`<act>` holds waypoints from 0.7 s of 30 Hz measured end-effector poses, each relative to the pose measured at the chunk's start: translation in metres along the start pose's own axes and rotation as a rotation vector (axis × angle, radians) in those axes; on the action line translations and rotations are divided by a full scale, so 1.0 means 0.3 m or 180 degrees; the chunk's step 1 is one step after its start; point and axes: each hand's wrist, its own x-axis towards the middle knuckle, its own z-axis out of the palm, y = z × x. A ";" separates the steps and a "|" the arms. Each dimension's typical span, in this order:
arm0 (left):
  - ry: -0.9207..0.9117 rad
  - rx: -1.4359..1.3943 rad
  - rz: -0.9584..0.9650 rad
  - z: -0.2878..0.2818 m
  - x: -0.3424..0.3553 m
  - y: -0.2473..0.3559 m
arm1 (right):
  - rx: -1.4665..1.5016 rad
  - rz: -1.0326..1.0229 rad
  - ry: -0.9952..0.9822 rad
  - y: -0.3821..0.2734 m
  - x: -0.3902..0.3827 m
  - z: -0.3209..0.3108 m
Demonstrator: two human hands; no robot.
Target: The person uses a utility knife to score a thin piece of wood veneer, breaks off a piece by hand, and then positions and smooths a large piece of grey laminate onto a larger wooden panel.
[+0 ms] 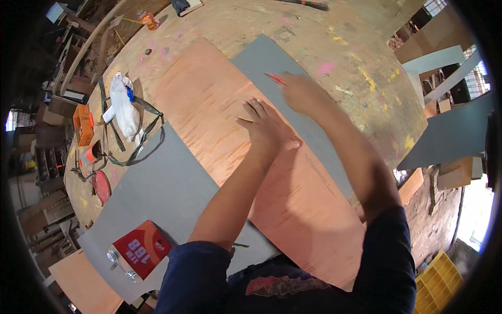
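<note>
A long reddish-brown plywood sheet [209, 99] lies on a grey laminate sheet [157, 183] across the workbench. My left hand [266, 125] rests flat on the plywood, fingers spread, near its right edge. My right hand [303, 91] is blurred and grips a thin red pencil [274, 78], its tip at the plywood's edge where a second strip of grey sheet [261, 57] shows. A straight pencil line [320, 175] runs along the plywood near that edge.
A white plastic bag [124, 104] and dark straps lie at the bench's left. A red box [142, 248], a red round lid [101, 186] and an orange tool [82, 123] sit nearby. Grey boards [449, 131] lean at the right. A yellow crate [436, 285] stands on the floor.
</note>
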 end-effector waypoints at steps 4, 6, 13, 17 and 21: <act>-0.0121 0.0263 0.0027 -0.015 0.009 0.040 | 0.0047 0.0131 0.0385 -0.051 0.347 0.147; 0.0162 0.0127 -0.0104 0.024 0.030 0.021 | 0.0094 0.0141 0.0259 -0.124 0.425 0.169; 0.0325 0.0353 -0.0102 0.097 0.075 -0.021 | -0.0042 0.0290 -0.0238 -0.233 0.443 0.163; 0.0355 0.0547 0.0029 0.107 0.071 -0.006 | -0.0647 -0.0026 -0.0822 -0.179 0.429 0.151; 0.0052 0.0269 -0.0021 0.034 0.038 0.021 | -0.0321 0.0237 -0.0553 -0.118 0.254 0.165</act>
